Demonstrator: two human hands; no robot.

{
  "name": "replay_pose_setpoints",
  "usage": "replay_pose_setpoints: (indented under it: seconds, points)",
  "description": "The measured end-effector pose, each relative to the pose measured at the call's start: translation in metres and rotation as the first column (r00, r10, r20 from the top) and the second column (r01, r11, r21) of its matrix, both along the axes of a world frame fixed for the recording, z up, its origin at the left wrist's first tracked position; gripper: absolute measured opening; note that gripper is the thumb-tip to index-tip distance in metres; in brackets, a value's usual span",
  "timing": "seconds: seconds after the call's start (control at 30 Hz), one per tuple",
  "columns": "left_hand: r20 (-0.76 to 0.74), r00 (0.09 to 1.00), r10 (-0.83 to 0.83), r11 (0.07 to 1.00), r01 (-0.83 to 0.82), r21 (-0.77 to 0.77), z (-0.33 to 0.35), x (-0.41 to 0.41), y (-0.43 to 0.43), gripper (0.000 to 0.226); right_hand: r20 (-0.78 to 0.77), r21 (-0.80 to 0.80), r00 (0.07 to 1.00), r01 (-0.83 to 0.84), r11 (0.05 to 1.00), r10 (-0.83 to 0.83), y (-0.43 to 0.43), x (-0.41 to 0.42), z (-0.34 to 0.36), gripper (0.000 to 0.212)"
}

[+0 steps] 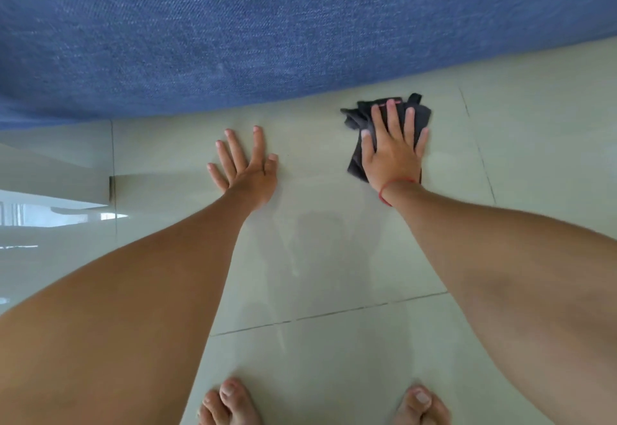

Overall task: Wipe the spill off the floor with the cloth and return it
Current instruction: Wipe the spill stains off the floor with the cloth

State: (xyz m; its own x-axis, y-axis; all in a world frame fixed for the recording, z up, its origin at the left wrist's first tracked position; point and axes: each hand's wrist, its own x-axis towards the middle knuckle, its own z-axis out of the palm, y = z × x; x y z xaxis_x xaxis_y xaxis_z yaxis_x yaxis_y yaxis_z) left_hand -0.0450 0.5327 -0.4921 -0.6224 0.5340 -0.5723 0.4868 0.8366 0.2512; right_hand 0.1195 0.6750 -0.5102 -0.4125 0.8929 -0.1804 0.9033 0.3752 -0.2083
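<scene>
A crumpled dark grey cloth (355,117) lies on the pale tiled floor (334,211) close to the blue fabric edge. My right hand (394,147) presses flat on top of it with fingers spread, a red thread around the wrist. My left hand (247,164) rests flat on the bare tile to the left, fingers apart, holding nothing. Faint wet streaks (293,257) show on the tile between my forearms.
A large blue fabric surface (267,30), like a sofa or mattress, fills the top of the view. My bare feet (230,404) stand at the bottom edge. Glossy reflections lie on the floor at the left (50,214).
</scene>
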Motion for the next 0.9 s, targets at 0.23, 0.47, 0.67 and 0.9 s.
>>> replay_pose_setpoints:
  seconds: [0.23, 0.47, 0.67, 0.9]
  points:
    - [0.004, 1.000, 0.022, 1.000, -0.022, 0.003, 0.000, 0.000, 0.001, 0.056, -0.040, -0.008, 0.975, -0.221, 0.975, 0.221, -0.032, -0.091, 0.003, 0.049]
    - [0.040, 0.999, 0.021, 1.000, -0.022, 0.009, 0.004, 0.000, 0.000, 0.056, -0.039, 0.018, 0.846, -0.532, 0.846, 0.532, -0.054, -0.029, -0.001, 0.054]
    - [0.012, 1.000, 0.025, 0.999, -0.025, 0.034, -0.003, 0.001, -0.001, 0.057, -0.029, 0.063, 0.951, -0.306, 0.950, 0.309, -0.032, 0.033, -0.005, 0.052]
    - [-0.166, 0.980, 0.112, 0.959, -0.062, 0.277, -0.008, -0.010, -0.021, 0.060, 0.010, 0.061, 0.999, -0.042, 0.997, 0.042, -0.028, -0.021, -0.007, 0.051]
